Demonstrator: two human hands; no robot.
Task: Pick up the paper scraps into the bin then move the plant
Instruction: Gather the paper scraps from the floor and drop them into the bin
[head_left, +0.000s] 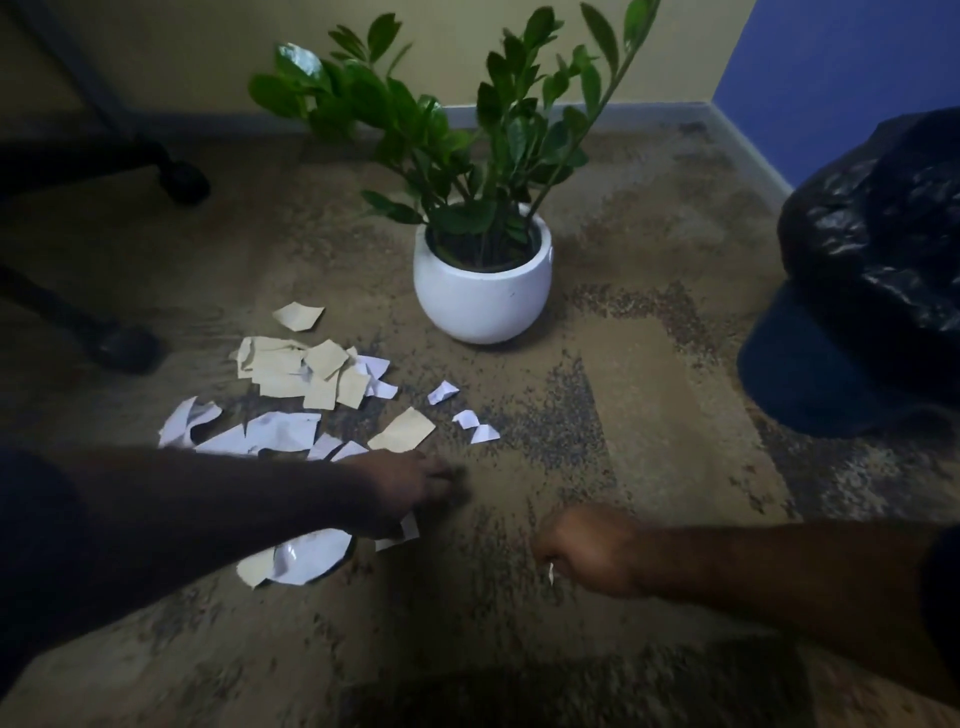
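Note:
Several torn paper scraps (298, 376), white and beige, lie scattered on the carpet left of centre. My left hand (410, 491) reaches across them with its fingers curled down on a white scrap (408, 530) at its underside. My right hand (592, 551) hovers low over the carpet, curled into a fist, with a small white scrap (550, 571) showing at its fingers. A green plant in a round white pot (483, 291) stands behind the scraps. The bin (878, 270), lined with a black bag, stands at the right edge.
Black office chair legs and castors (182, 179) stand at the left. Yellow wall and skirting run behind the plant, a blue wall at the back right. Patterned brown carpet (649, 415) stretches between the plant and the bin.

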